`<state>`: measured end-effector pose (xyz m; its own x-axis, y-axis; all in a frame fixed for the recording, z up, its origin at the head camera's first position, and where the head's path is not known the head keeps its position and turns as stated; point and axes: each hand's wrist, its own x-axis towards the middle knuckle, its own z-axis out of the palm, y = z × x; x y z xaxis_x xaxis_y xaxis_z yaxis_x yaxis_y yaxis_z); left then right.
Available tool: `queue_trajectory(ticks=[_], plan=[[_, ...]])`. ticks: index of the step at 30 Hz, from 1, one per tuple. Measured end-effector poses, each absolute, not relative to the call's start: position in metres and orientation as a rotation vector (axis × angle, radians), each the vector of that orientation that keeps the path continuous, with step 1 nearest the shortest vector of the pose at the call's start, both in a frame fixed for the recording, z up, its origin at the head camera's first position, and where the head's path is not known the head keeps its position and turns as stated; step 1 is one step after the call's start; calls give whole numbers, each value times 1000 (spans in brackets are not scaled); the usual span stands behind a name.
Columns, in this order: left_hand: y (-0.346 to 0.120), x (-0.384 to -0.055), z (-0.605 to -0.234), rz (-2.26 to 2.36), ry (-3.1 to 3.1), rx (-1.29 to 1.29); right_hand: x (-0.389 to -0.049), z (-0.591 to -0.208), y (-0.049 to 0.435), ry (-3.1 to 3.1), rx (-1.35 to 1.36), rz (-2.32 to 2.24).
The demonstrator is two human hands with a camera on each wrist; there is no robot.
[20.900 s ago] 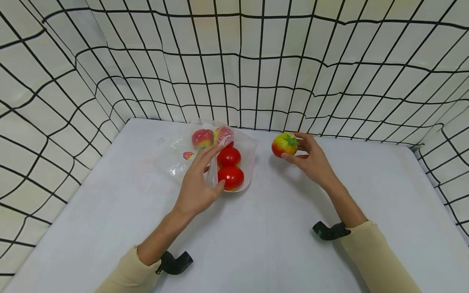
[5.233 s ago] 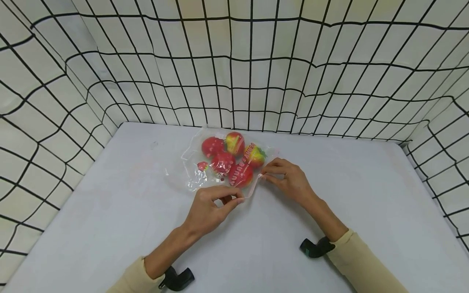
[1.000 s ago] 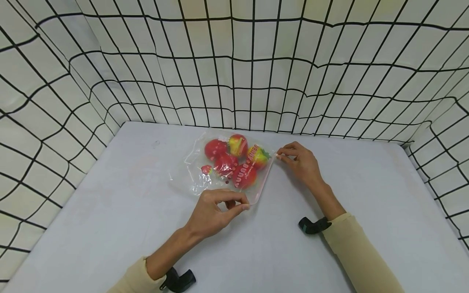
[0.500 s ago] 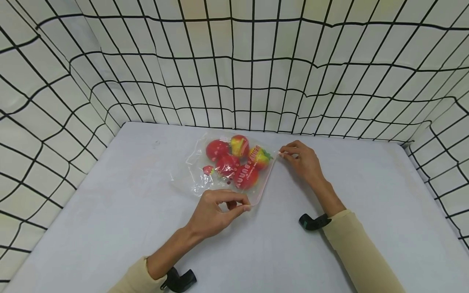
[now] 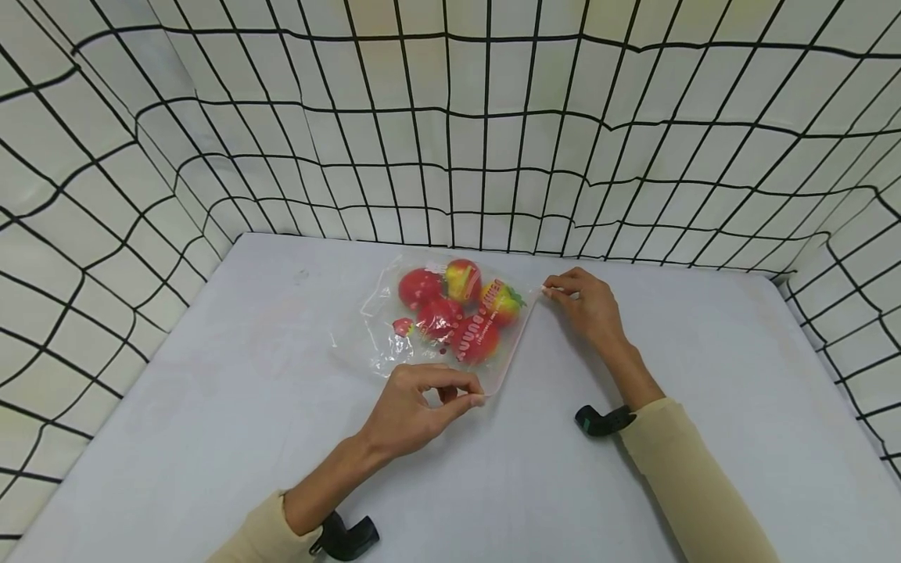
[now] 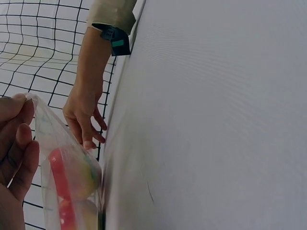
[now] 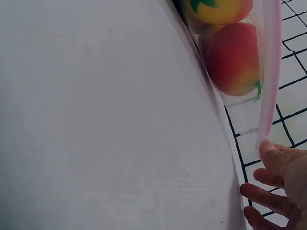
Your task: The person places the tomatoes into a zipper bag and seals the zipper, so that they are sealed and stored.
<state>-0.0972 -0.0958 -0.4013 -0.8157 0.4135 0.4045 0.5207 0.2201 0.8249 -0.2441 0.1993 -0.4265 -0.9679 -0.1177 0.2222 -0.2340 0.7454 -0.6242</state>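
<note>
A clear zip bag (image 5: 508,361) with red printing lies across the table's middle, its pink zip strip (image 7: 271,72) along the right edge. Inside are several red and yellow fruits, likely plastic ones, among them a red-yellow fruit with a green leafy top (image 5: 501,303). My left hand (image 5: 415,410) pinches the bag's near corner between thumb and forefinger. At the far end of the strip, my right hand (image 5: 587,305) pinches the other corner. The strip is stretched straight between both hands. In the left wrist view the left fingers (image 6: 19,153) are partly cut off by the frame.
A white-covered table (image 5: 211,375) spreads around the bag. Behind and at both sides stands a black grid net (image 5: 486,141) over pale walls. Black wrist-worn devices sit at the left cuff (image 5: 260,528) and the right cuff (image 5: 662,430).
Earlier the right hand held a red-yellow fruit outside the bag; now it is inside. The right hand has since moved along the zip strip to the far corner, drifting slightly right lately.
</note>
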Motion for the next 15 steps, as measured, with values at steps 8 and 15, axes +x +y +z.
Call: queue_trajectory(ticks=[8, 15], plan=[[-89, -98, -405, -1596, -2383, -944, -243, -420, 200, -2762, 315, 1054], [-80, -100, -404, -1497, -2471, -882, -236, -421, 200, -2801, 233, 1206]])
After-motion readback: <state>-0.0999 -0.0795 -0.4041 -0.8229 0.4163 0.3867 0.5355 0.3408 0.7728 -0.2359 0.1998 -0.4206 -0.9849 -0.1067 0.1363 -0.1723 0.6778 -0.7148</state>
